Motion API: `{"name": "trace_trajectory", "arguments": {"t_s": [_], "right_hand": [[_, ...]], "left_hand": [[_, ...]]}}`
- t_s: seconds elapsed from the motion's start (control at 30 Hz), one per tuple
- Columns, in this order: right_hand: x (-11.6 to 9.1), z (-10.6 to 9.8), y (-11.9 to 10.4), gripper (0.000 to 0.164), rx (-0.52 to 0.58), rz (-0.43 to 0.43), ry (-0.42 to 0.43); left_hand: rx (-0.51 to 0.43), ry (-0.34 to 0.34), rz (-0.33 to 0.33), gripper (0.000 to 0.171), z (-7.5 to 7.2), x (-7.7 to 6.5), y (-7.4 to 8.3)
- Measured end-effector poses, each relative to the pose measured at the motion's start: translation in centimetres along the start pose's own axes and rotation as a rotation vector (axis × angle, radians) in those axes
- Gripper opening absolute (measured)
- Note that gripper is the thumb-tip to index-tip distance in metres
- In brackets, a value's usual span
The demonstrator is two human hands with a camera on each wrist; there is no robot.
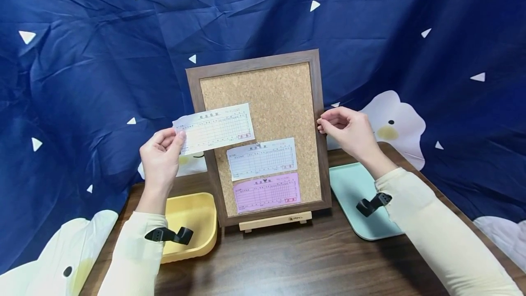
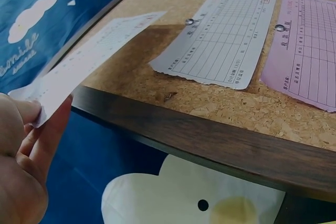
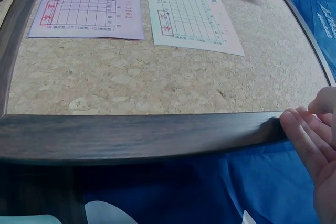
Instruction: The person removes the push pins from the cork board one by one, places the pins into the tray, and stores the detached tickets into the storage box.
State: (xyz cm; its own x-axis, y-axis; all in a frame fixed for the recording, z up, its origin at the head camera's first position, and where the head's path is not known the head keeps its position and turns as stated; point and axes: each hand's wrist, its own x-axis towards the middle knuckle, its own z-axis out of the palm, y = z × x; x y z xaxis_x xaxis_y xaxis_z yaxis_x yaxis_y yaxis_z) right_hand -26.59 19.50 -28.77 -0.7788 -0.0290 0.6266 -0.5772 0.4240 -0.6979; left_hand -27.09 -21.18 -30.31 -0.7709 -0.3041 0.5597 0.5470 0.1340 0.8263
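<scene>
My left hand [image 1: 159,161] pinches a white receipt slip [image 1: 218,127] by its left end, thumb in front. The slip slants across the left side of a framed corkboard [image 1: 279,99]; in the left wrist view it stands off the cork. Below it, a pale blue-white receipt slip [image 1: 263,161] and a purple receipt slip [image 1: 267,193] are each fixed by a pushpin [image 2: 280,28] at the top edge. Beside the board's right frame is my right hand [image 1: 349,131], thumb and fingertips drawn together; whether anything small is between them is hidden.
The corkboard leans on a small wooden easel [image 1: 275,221] on a brown table [image 1: 287,259]. A yellow bin [image 1: 209,223] stands at left and a mint-green tray [image 1: 349,209] lies at right. Behind hangs a dark blue patterned cloth [image 1: 263,17].
</scene>
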Motion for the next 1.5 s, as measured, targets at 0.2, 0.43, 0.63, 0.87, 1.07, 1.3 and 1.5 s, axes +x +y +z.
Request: {"name": "trace_trajectory", "arguments": {"t_s": [0.2,0.43,0.63,0.87,1.07,1.3,1.5], "right_hand": [[0.1,-0.3,2.3,0.011,-0.049,0.012,0.015],[-0.3,-0.8,2.4,0.012,-0.050,0.041,0.012],[-1.2,-1.1,0.5,0.013,-0.050,0.054,0.007],[-1.8,-1.4,0.5,0.013,-0.054,0.033,0.021],[-2.3,-1.6,0.9,0.012,-0.078,0.043,0.035],[-2.9,-1.9,2.0,0.011,-0.051,0.054,0.023],[-3.4,-1.9,2.2,0.011,-0.064,0.065,0.023]], "left_hand": [[0.043,0.002,0.007,0.024,-0.6,-0.2,-0.3],[-0.014,-0.011,0.016,0.023,-1.0,-0.6,-0.4],[-0.007,-0.011,0.020,0.025,-1.0,-0.6,-0.4],[0.056,0.011,0.000,0.027,-1.6,-0.9,-0.7],[0.063,0.018,0.002,0.027,-2.2,-1.1,-1.0],[0.051,0.030,0.007,0.026,-2.6,-1.3,-1.3],[0.071,0.026,0.013,0.026,-3.1,-1.6,-1.5]]}}
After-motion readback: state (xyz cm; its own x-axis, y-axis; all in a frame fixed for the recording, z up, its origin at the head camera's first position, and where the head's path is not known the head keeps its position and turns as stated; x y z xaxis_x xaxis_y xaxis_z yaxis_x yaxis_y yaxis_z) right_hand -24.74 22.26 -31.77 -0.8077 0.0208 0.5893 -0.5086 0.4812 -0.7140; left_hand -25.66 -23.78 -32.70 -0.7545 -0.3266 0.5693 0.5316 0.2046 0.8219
